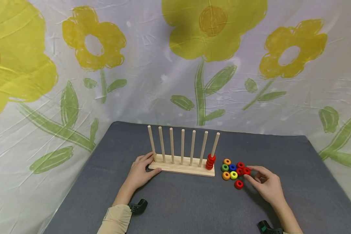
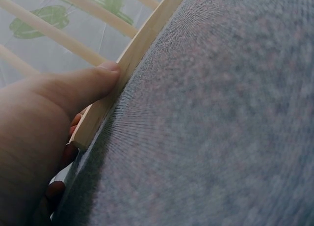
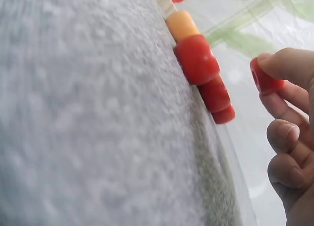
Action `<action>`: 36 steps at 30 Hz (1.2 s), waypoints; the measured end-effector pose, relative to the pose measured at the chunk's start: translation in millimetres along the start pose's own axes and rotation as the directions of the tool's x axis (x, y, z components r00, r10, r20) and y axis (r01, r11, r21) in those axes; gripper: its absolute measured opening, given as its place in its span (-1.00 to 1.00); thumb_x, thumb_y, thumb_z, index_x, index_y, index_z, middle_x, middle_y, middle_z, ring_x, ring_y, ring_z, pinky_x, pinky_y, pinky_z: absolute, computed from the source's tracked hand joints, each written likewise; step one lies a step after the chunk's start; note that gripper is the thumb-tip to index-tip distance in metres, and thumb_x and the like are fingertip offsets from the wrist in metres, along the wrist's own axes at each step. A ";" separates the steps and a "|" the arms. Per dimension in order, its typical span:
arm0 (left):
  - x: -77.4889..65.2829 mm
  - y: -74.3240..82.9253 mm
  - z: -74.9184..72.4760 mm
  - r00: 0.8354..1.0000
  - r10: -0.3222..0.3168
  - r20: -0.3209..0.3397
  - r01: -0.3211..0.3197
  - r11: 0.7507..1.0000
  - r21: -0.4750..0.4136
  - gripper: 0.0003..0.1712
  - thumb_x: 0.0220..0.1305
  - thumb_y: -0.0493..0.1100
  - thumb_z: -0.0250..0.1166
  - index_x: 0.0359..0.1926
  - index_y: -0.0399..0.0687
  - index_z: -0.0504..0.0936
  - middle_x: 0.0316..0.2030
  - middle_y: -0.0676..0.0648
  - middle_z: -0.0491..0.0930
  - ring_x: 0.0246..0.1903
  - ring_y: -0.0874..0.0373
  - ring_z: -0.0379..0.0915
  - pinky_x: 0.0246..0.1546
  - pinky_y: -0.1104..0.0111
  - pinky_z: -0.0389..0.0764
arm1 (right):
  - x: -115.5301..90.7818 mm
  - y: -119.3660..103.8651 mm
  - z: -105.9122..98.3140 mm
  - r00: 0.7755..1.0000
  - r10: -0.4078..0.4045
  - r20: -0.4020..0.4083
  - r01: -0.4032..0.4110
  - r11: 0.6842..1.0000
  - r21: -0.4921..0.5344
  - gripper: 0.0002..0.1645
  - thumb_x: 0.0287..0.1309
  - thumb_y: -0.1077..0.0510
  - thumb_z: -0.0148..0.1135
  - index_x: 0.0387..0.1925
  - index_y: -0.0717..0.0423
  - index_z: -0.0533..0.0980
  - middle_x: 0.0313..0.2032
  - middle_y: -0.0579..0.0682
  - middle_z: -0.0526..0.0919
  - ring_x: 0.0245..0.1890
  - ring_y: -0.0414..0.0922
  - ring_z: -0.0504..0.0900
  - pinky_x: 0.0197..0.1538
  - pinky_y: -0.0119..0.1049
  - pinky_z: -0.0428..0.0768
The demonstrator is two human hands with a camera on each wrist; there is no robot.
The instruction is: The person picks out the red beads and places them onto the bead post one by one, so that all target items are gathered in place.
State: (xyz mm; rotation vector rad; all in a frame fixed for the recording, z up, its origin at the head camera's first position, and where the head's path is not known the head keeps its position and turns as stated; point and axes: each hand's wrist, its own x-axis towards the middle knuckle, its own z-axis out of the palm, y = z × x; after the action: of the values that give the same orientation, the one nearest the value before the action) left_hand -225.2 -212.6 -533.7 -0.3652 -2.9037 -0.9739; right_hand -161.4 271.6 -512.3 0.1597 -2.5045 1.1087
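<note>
A wooden peg stand (image 1: 181, 167) with several upright pegs sits in the middle of the table. My left hand (image 1: 140, 170) grips its left end, thumb (image 2: 100, 78) along the front edge and the other fingers behind. Several red beads are stacked on the rightmost peg, the lowest ones (image 1: 209, 165) down at the base. To the right, my right hand (image 1: 267, 185) pinches a red bead (image 3: 267, 81) between thumb and fingers. In the right wrist view that bead is raised off the table, beside the loose beads.
Loose beads lie between the stand and my right hand: green (image 1: 224, 168), blue (image 1: 232, 165), yellow (image 1: 233, 178), two orange ones and several red. One red bead (image 1: 238, 188) lies nearer me. A flowered cloth (image 1: 152, 97) hangs behind the dark table (image 1: 193, 204).
</note>
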 end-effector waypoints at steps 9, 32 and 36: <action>-0.5 0.0 0.1 1.000 -0.001 -0.002 0.001 1.000 -0.002 -0.13 0.37 0.13 0.48 0.52 -0.21 0.46 0.56 -0.22 0.32 0.49 -0.28 0.21 0.41 -0.29 0.25 | 4.2 -6.1 5.1 0.999 -0.046 0.006 0.046 0.999 0.016 -0.63 0.08 0.28 0.64 -0.04 0.02 0.79 -0.33 -0.08 0.66 -0.61 -0.30 0.36 -0.60 -0.38 0.33; -1.4 1.0 -1.3 1.000 -0.009 -0.002 0.009 1.000 -0.005 -0.13 0.37 0.13 0.48 0.52 -0.22 0.46 0.56 -0.21 0.32 0.50 -0.28 0.20 0.42 -0.30 0.24 | 14.0 -18.2 3.0 0.996 -0.086 0.014 0.086 0.996 0.000 -0.61 0.10 0.27 0.64 -0.02 0.02 0.78 -0.49 -0.11 0.53 -0.60 -0.29 0.34 -0.61 -0.38 0.29; -2.1 1.7 -1.0 1.000 -0.004 -0.011 0.003 1.000 -0.005 -0.14 0.35 0.13 0.49 0.50 -0.22 0.47 0.56 -0.22 0.33 0.48 -0.28 0.22 0.41 -0.30 0.25 | 16.3 -21.8 3.3 0.996 -0.087 0.013 0.087 0.996 0.004 -0.61 0.10 0.26 0.64 -0.01 0.01 0.78 -0.47 -0.11 0.55 -0.60 -0.28 0.35 -0.60 -0.37 0.29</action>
State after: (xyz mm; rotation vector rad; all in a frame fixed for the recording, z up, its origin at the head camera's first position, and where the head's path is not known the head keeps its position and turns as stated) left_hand -222.8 -212.4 -532.2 -0.3542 -2.8938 -0.9809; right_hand -171.7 255.2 -492.9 0.2751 -2.4823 1.0812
